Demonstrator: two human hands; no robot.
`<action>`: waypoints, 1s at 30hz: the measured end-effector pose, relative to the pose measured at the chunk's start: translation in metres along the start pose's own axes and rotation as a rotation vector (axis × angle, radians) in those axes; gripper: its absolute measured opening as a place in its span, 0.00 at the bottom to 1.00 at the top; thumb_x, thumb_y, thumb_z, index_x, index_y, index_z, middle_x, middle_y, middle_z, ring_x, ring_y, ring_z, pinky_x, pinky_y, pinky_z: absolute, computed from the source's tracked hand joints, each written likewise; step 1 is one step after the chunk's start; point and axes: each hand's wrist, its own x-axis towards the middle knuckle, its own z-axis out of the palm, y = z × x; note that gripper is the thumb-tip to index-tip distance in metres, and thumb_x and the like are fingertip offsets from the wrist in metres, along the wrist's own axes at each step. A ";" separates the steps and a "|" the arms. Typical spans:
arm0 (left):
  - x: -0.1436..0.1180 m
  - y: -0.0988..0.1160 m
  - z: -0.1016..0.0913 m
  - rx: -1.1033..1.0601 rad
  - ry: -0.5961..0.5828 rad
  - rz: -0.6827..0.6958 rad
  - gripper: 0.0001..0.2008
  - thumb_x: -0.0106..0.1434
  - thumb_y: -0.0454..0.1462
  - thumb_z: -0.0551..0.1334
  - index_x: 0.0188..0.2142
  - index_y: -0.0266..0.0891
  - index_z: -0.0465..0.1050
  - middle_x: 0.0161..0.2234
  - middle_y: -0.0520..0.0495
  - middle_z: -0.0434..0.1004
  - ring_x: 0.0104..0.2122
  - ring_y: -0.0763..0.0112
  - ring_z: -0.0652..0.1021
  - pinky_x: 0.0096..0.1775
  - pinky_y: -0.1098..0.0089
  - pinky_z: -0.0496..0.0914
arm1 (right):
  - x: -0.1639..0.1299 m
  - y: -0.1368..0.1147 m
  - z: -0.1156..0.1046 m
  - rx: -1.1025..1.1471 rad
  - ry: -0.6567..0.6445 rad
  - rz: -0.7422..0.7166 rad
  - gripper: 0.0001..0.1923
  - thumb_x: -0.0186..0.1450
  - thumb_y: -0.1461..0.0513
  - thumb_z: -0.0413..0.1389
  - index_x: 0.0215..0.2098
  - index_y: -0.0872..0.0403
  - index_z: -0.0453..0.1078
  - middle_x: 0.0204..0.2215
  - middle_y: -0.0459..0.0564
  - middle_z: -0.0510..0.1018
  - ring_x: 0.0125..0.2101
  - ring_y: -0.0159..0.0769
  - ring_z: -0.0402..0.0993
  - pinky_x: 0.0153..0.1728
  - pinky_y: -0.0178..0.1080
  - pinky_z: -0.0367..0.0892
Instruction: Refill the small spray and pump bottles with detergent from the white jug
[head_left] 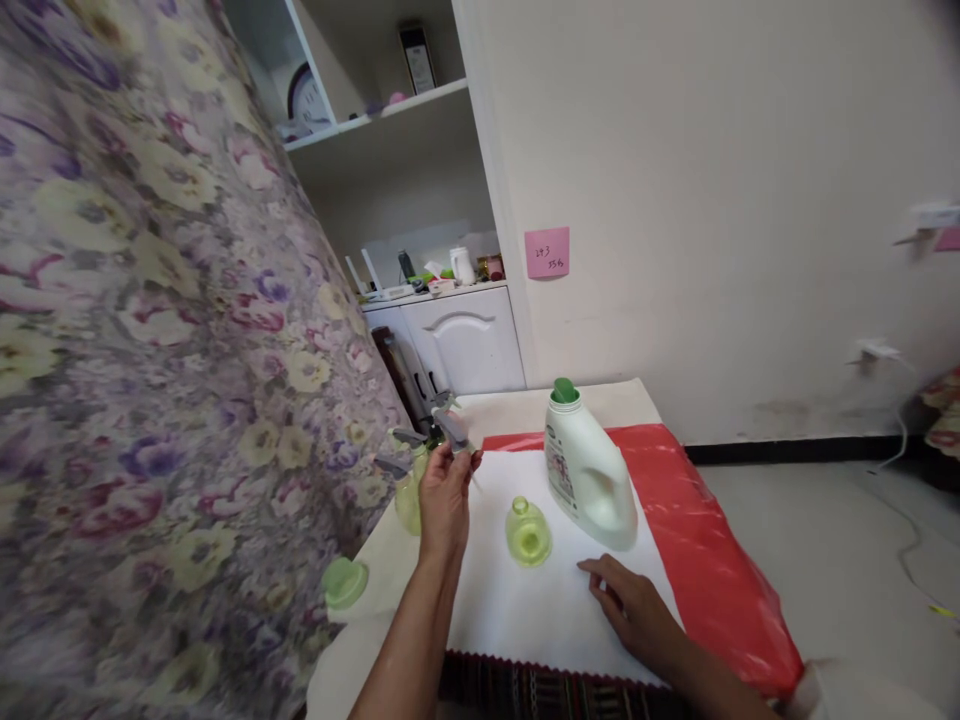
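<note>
My left hand [448, 492] grips a grey trigger spray head [452, 430] between thumb and fingers, its thin tube hanging down beside the hand. A small translucent yellow-green bottle [528, 534] stands without a top on the white sheet, between my two hands. My right hand [624, 606] hovers low over the sheet, holding nothing, its index finger stretched out toward that bottle. Just behind it stands a large pale green detergent jug [589, 470] with a green spout at its neck. Other yellow-green spray bottles [409, 500] with grey heads stand left of my left hand, partly hidden by it.
A light green cap [345, 583] lies at the table's left edge, by a floral curtain [187, 350]. Red plastic [720, 560] covers the table's right side beneath the white sheet [517, 620]. A white cabinet [469, 345] and the wall border the far side.
</note>
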 end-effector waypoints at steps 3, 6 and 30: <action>-0.003 -0.012 0.013 0.036 0.012 0.059 0.16 0.52 0.39 0.70 0.40 0.40 0.74 0.38 0.52 0.77 0.34 0.76 0.77 0.43 0.70 0.69 | 0.001 0.001 0.000 -0.004 -0.011 0.017 0.16 0.68 0.64 0.46 0.52 0.49 0.65 0.35 0.48 0.75 0.33 0.35 0.74 0.36 0.36 0.69; -0.004 -0.026 0.014 0.077 -0.004 0.085 0.15 0.54 0.39 0.68 0.42 0.41 0.74 0.39 0.53 0.77 0.35 0.76 0.76 0.45 0.70 0.68 | 0.001 0.000 0.000 -0.006 -0.029 0.037 0.16 0.68 0.64 0.46 0.52 0.49 0.66 0.35 0.48 0.75 0.33 0.35 0.74 0.36 0.36 0.69; -0.034 -0.066 0.001 0.319 -0.091 -0.119 0.17 0.53 0.41 0.68 0.42 0.40 0.70 0.36 0.49 0.80 0.39 0.65 0.78 0.45 0.66 0.69 | 0.003 0.000 0.005 -0.052 -0.076 0.068 0.18 0.64 0.67 0.47 0.50 0.47 0.65 0.36 0.47 0.75 0.36 0.37 0.74 0.38 0.38 0.67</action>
